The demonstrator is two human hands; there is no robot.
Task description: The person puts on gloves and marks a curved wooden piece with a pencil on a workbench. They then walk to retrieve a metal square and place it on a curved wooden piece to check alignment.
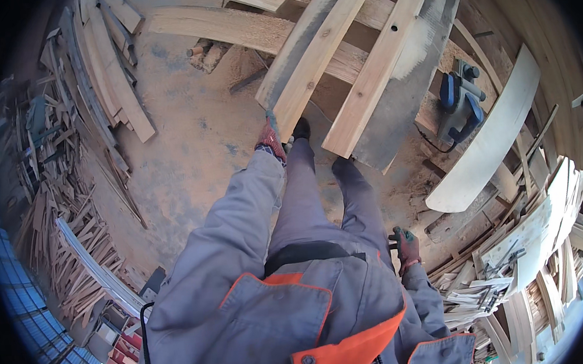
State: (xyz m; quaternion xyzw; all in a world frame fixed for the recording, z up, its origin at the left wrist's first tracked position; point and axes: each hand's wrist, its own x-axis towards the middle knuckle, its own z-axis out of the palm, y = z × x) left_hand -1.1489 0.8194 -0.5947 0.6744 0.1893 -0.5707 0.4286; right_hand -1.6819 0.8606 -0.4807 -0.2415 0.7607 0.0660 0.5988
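Got the gloved left hand point(270, 137) wrapped round the near end of a plank point(323, 51) up top, laid along a grey board point(295, 54) and across a long beam point(227, 29), with a second plank point(382, 61) just to the right. Also got the gloved right hand point(408, 248) hanging near the right thigh point(365, 224), fingers loosely apart. Further out, a blue-and-black power tool point(460, 106), then a curved pale panel point(492, 144), plus a dusty floor point(187, 142) and a messy scrap heap point(45, 230) way off left.
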